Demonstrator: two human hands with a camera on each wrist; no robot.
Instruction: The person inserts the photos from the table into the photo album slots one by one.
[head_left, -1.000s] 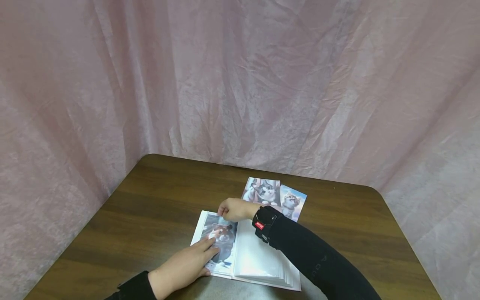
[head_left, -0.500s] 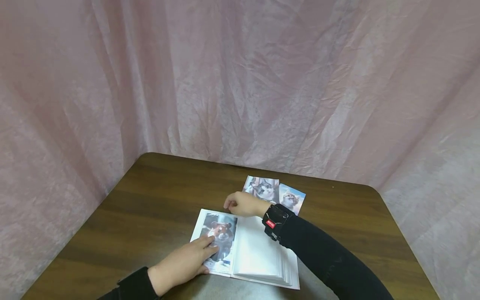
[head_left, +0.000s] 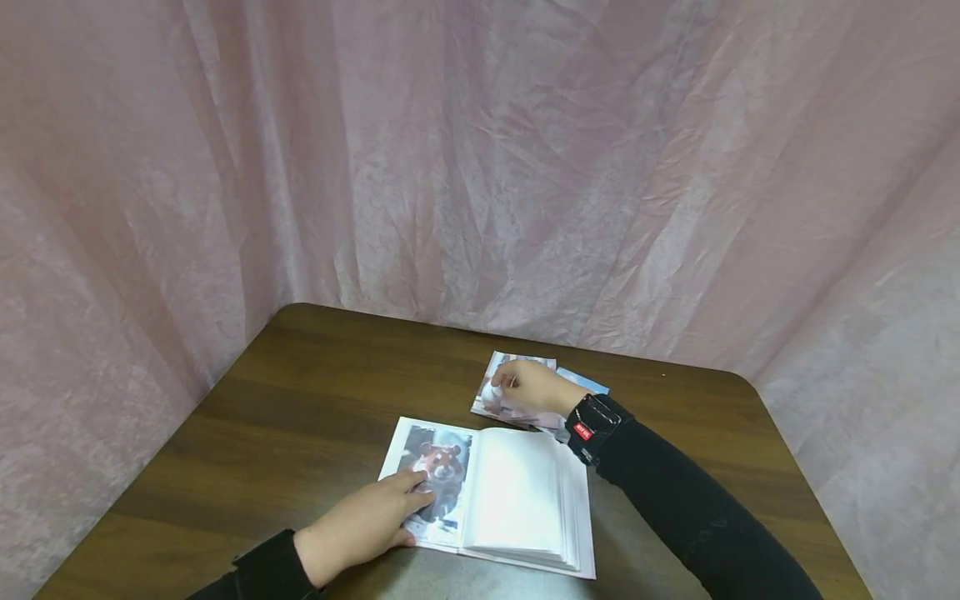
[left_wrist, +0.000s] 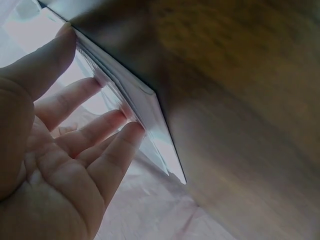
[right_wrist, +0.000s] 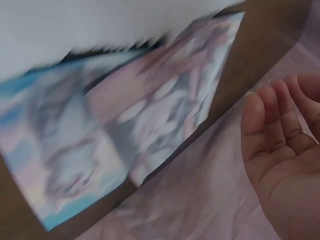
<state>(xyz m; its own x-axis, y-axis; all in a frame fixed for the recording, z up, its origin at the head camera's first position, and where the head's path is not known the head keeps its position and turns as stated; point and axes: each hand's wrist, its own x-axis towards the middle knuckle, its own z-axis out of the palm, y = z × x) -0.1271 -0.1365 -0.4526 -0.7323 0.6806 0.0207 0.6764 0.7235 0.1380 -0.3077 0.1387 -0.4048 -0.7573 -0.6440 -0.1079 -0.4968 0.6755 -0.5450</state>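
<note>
In the head view a white photo album (head_left: 517, 492) lies spread on the table. Its left page bears a picture of a reddish-brown bear (head_left: 438, 462); the right page is blank white. My left hand (head_left: 363, 525) rests extended fingers on the bear page, and in the left wrist view the thumb is at the album's near edge. Beyond the album, my right hand (head_left: 538, 387) hovers over two loose cat photos, fingers loosely bent and nothing held. The right wrist view shows the grey-and-white cat photo (right_wrist: 155, 115) overlapping the blue-edged kitten photo (right_wrist: 75, 170).
The brown wooden table (head_left: 337, 375) has rounded back corners. Behind it hangs a pink velvety curtain (head_left: 450, 167). A black band (head_left: 596, 425) circles my right wrist.
My right hand has left the top of the bear page and moved right and away, over the loose photos, covering part of them. The left hand stays on the page.
</note>
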